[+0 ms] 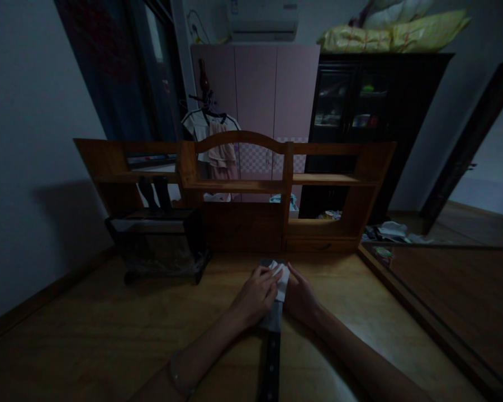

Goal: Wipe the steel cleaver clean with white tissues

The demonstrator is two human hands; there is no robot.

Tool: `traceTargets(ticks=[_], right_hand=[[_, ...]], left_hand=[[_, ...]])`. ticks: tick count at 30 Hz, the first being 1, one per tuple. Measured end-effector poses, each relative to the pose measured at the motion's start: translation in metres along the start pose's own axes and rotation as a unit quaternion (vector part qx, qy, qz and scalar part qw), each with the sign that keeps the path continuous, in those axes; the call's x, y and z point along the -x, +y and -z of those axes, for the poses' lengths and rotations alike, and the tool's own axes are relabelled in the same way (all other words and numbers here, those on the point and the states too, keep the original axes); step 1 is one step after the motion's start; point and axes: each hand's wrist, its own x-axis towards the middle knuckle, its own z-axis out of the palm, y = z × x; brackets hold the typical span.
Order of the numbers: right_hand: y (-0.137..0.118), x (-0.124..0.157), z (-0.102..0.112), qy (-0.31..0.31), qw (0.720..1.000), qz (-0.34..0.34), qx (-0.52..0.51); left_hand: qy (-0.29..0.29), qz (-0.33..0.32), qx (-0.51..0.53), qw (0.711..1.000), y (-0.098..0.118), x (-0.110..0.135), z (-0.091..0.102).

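A knife with a black riveted handle (271, 363) lies on the wooden table, its handle toward me. Its broad grey blade (270, 320) points away. A white tissue (281, 286) is folded over the blade's far part. My left hand (255, 296) is closed, its fingers pressing the tissue onto the blade from the left. From the right, my right hand (300, 296) closes against the tissue at the blade's edge; most of its fingers are hidden. Neither hand touches the handle.
A dark knife block (155, 245) with two black handles (154, 194) sticking up stands at left. A wooden shelf rack (243, 223) runs along the table's back. On the right, a raised wooden edge (419, 318) borders the tabletop (109, 335).
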Motion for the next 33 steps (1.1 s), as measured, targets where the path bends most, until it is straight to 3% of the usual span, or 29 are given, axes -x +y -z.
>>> traceTargets(ticks=[7, 17, 33], right_hand=[[0.000, 0.000, -0.002, 0.001, 1.000, 0.005, 0.014], [0.001, -0.001, 0.002, 0.014, 1.000, -0.004, 0.024], [0.002, -0.002, 0.009, 0.010, 1.000, 0.004, 0.013]], left_hand=[[-0.020, 0.006, -0.021, 1.000, 0.000, 0.002, -0.006], [0.029, 0.080, -0.112, 0.990, -0.010, 0.006, -0.013], [-0.002, 0.053, -0.041, 0.998, -0.015, 0.006, -0.019]])
